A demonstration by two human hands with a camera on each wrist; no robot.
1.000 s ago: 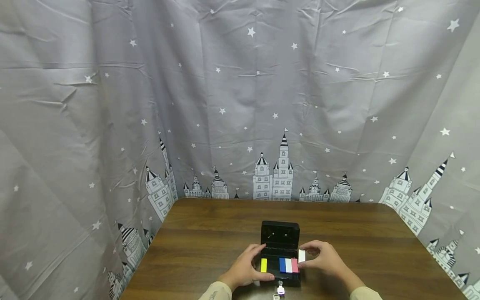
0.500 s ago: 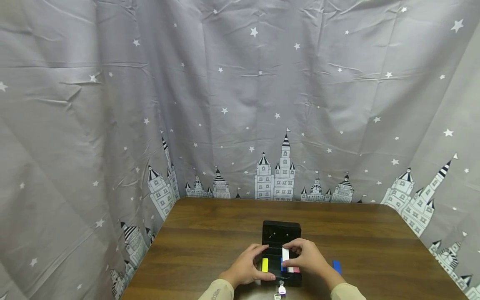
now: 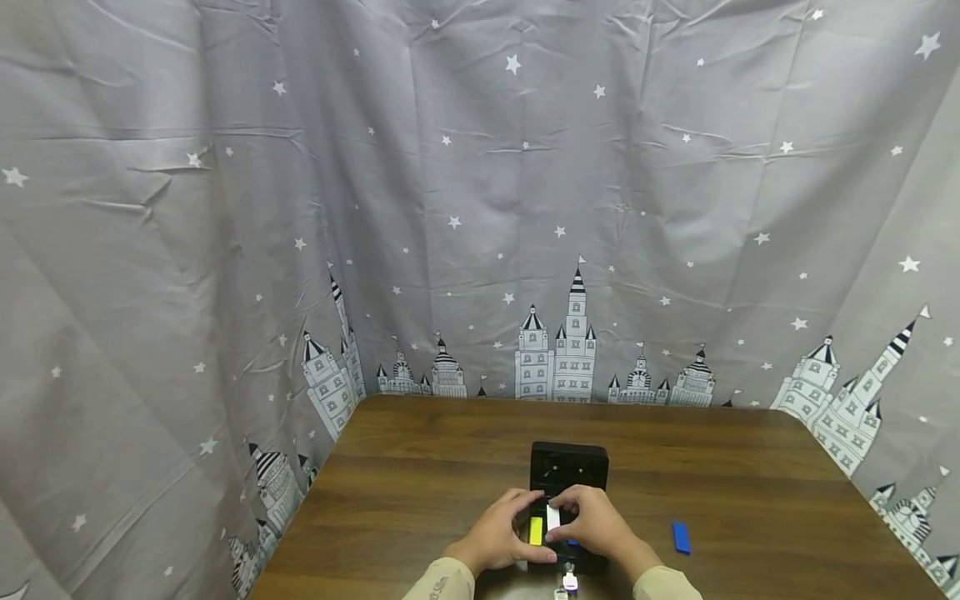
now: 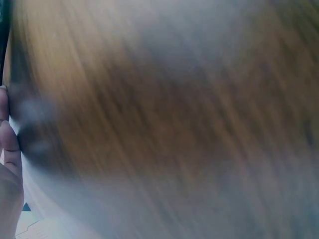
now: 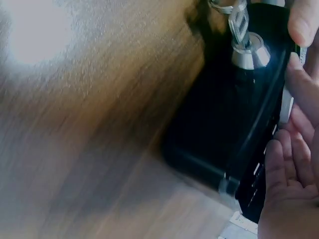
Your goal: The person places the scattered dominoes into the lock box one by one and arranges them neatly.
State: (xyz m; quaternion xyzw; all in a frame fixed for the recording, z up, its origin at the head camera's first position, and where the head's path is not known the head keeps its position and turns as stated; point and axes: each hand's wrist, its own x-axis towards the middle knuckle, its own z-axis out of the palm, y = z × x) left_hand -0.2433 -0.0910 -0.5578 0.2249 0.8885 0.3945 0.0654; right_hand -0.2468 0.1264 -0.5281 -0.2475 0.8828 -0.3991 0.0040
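An open black lockbox (image 3: 570,461) stands on the table, its lid raised at the back. My left hand (image 3: 498,535) holds the box's left side, thumb along the front edge and fingertips toward the hinge. Between thumb and fingers of my right hand (image 3: 596,525) is a white block (image 3: 553,517), pinched over the box just right of a yellow block (image 3: 536,531). That hand hides most of the other blocks inside; a sliver of blue shows under it. In the right wrist view a key (image 5: 240,27) sits in the box's lock (image 5: 251,52).
A blue block (image 3: 681,537) lies on the wooden table (image 3: 420,467) right of my right hand. Keys (image 3: 570,581) hang at the front of the box. A grey curtain (image 3: 465,208) surrounds the table. The left wrist view is mostly blurred.
My right hand has carried the white block leftward, from the box's right edge to beside the yellow block. The blue block on the table has come into sight. My left hand stays at the box.
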